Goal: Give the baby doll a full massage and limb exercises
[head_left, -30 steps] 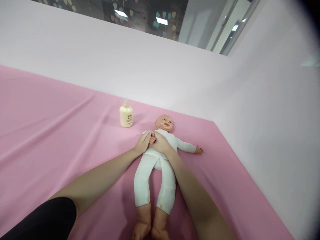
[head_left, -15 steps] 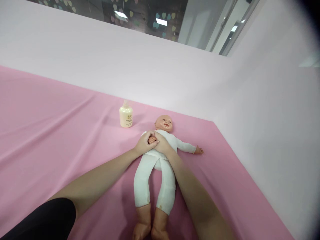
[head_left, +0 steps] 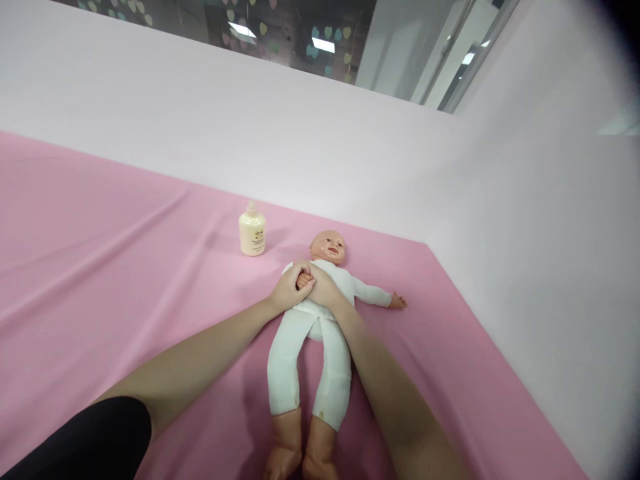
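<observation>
A baby doll (head_left: 310,367) with a white cloth body lies on its back, head away from me and feet toward me. Over its chest, my left hand (head_left: 287,287) is closed around one of the doll's hands (head_left: 303,280). From the other side my right hand (head_left: 324,285) wraps the same small hand, its fingers meeting my left ones. The doll's fist shows in the gap between my hands; some of my fingertips are hidden. Its other arm (head_left: 373,291) stretches out to the right.
A cream-coloured pump bottle (head_left: 253,232) stands upright left of the doll's head. Beneath everything is a pink sheet (head_left: 125,267) with a few creases. White walls (head_left: 225,127) rise behind and to the right, with a window (head_left: 290,40) above.
Hardly anything differs. My left thumb has shifted very slightly over the doll's hand; both hands keep their hold, and the doll and bottle stay in place.
</observation>
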Demonstrator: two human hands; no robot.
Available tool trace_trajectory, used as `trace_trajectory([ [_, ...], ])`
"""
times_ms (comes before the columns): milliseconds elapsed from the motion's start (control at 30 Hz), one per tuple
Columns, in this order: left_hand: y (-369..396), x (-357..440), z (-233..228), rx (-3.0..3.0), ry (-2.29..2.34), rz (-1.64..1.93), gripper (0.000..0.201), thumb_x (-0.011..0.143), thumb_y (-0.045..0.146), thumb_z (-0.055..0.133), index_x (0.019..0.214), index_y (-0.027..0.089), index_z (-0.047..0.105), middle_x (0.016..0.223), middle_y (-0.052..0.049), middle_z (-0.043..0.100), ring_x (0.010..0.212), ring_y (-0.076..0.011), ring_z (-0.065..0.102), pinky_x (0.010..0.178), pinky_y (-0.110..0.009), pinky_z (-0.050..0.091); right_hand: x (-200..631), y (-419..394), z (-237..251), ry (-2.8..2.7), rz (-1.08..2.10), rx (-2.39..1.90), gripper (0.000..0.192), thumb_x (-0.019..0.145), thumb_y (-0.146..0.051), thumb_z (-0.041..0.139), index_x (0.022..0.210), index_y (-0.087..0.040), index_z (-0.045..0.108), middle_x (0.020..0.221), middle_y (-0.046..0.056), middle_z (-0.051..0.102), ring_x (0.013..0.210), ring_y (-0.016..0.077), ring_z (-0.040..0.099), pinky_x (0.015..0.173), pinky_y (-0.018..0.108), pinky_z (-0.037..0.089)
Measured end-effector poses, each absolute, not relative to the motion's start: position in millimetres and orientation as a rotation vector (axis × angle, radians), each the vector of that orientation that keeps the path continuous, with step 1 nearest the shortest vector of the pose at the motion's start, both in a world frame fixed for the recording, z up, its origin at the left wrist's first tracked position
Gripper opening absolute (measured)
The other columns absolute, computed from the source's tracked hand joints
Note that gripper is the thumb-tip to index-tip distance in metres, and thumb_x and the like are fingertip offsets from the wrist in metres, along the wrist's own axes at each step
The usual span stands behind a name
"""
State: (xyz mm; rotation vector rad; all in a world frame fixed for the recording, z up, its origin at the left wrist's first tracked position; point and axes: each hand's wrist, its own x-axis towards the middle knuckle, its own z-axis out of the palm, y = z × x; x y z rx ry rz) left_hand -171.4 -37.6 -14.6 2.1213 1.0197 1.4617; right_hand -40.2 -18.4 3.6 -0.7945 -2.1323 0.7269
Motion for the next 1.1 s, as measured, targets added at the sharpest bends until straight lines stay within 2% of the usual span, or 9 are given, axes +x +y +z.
trace_trajectory([
  [300,-31.7,-172.4,-20.0,2.119,1.011,1.467,0.011,0.083,0.027,0.052,0.089,0.020,0.046,0.083,-0.001,0.058,0.077,-0.0143,0.055,0.074,-0.028,0.046,-43.0,-17.4,2.7,-2.091,0.764,-0.832,0.004,0.075,-0.019,0.047,0.078,-0.020,0.048,0.074,-0.003,0.052,0.067,0.0133,0.048,0.067,0.027,0.040],
  [467,-32.3,-171.3,-21.1,2.125,1.012,1.511,0.011,0.082,0.025,0.052,0.089,0.020,0.045,0.082,-0.001,0.057,0.076,-0.0136,0.055,0.074,-0.027,0.046,-42.0,-17.7,4.1,-2.110,0.743,-0.833,0.007,0.074,-0.018,0.047,0.080,-0.020,0.051,0.074,-0.002,0.053,0.067,0.0139,0.048,0.066,0.027,0.041],
  [767,-34.1,-171.8,-20.8,2.111,1.016,1.509,0.014,0.075,0.020,0.051,0.088,0.020,0.044,0.085,-0.002,0.056,0.080,-0.0142,0.055,0.075,-0.027,0.046,-40.0,-15.1,1.3,-2.163,0.706,-0.858,0.018,0.073,-0.017,0.045,0.088,-0.019,0.055,0.079,-0.001,0.058,0.071,0.0142,0.050,0.071,0.027,0.041],
  [967,-33.8,-171.4,-20.7,2.089,1.001,1.529,0.019,0.069,0.016,0.049,0.086,0.020,0.044,0.084,-0.001,0.055,0.080,-0.0146,0.055,0.076,-0.027,0.046,-39.8,-14.5,0.1,-2.181,0.639,-0.872,0.016,0.070,-0.015,0.045,0.083,-0.020,0.054,0.077,-0.001,0.056,0.070,0.0145,0.049,0.069,0.026,0.041],
  [1100,-33.7,-171.6,-21.1,2.073,0.980,1.534,0.021,0.067,0.015,0.049,0.087,0.020,0.045,0.086,-0.002,0.056,0.080,-0.0146,0.055,0.076,-0.027,0.046,-39.5,-15.2,0.6,-2.190,0.622,-0.906,0.019,0.070,-0.014,0.047,0.087,-0.020,0.055,0.079,-0.001,0.057,0.072,0.0148,0.050,0.070,0.027,0.041],
])
